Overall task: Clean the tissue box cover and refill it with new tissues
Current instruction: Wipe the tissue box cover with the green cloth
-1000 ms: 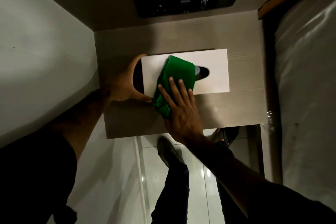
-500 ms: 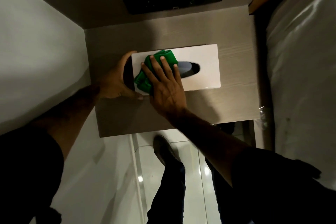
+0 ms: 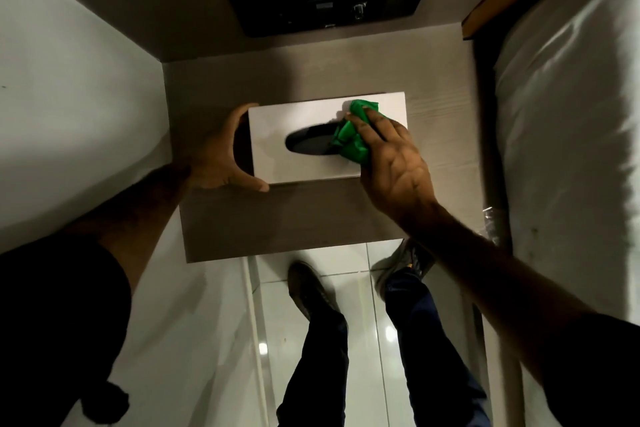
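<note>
Closest to me, the person's right hand (image 3: 391, 163) has swept the crumpled green cleaning cloth (image 3: 349, 140) from the left end of the lid across to the right end, fingers spread flat and pressing the cloth down rather than pinching it. The cloth now overlaps the right tip of the dark oval slot (image 3: 310, 143). The left hand (image 3: 221, 156) stays cupped round the left end of the white rectangular tissue box cover (image 3: 304, 118), thumb at the near corner, steadying it. The cover sits mid-way on the pale wood-grain bedside shelf (image 3: 277, 218), below the black wall switch panel (image 3: 332, 3). Most of the top looks wiped; sides and refilling probably remain
</note>
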`<action>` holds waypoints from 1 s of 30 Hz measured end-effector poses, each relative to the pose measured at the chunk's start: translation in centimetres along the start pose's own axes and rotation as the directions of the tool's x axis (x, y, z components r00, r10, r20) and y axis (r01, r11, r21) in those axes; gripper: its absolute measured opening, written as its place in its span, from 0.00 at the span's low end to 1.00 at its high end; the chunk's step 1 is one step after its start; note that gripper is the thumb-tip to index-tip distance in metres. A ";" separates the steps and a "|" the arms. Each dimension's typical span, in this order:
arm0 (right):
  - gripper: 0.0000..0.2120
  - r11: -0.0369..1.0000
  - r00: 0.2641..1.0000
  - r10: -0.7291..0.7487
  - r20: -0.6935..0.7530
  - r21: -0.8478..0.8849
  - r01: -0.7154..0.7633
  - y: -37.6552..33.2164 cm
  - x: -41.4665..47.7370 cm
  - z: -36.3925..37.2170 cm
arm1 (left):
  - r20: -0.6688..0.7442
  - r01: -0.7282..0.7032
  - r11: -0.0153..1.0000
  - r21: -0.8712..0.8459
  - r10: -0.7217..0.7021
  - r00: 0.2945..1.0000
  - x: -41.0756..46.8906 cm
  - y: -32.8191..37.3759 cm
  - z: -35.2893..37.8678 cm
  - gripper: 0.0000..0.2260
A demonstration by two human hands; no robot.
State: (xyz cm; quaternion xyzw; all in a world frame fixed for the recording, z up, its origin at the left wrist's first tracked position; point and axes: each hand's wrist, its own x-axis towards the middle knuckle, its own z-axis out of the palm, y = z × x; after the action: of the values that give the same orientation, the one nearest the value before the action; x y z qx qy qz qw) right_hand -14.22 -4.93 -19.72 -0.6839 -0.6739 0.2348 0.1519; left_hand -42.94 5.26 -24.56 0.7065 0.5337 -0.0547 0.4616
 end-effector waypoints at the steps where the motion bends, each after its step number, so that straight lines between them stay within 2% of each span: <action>1: 0.27 1.000 1.000 -0.002 0.003 0.018 0.002 -0.1 -0.4 -0.1 | -0.004 0.000 1.000 -0.016 0.000 1.000 0.0 0.0 0.0 0.61; 5: 0.29 0.999 0.991 -0.044 0.123 0.010 0.043 -0.1 -2.5 -0.3 | -0.013 -0.018 1.000 -0.018 0.017 1.000 0.0 -0.1 0.0 0.61; 10: 0.29 0.998 0.985 -0.063 0.158 0.003 0.064 0.4 -3.9 -1.0 | -0.005 -0.005 1.000 0.000 0.006 1.000 0.2 -0.2 -0.1 0.62; 13: 0.28 0.996 0.975 -0.075 0.207 -0.035 0.084 0.9 -4.6 -1.4 | -0.006 -0.017 1.000 -0.017 0.016 1.000 0.1 -0.2 -0.1 0.62; 19: 0.34 0.971 0.929 -0.133 0.344 -0.144 0.192 2.5 -7.2 -2.4 | -0.007 -0.034 0.999 -0.006 0.034 0.999 0.0 0.0 -0.3 0.61; 25: 0.40 0.995 0.920 -0.058 0.386 -0.047 0.083 4.7 -11.5 -4.2 | -0.035 0.000 0.997 0.075 0.003 0.999 -0.3 0.3 -0.3 0.62; 28: 0.40 0.997 0.939 -0.063 0.338 0.056 0.047 5.6 -12.9 -5.0 | -0.062 0.028 0.991 0.133 -0.020 0.998 -0.8 0.3 -0.3 0.62; 30: 0.39 0.988 0.960 -0.041 0.276 0.155 -0.003 5.8 -13.3 -6.0 | -0.077 0.081 0.991 0.109 -0.073 0.994 -1.4 0.6 -0.1 0.62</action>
State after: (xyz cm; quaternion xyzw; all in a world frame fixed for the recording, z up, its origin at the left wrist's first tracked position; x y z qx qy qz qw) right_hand -5.89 -17.76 -16.19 -0.6237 -0.6751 0.3784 0.1100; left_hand -43.10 4.27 -23.35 0.7116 0.5730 -0.0765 0.3993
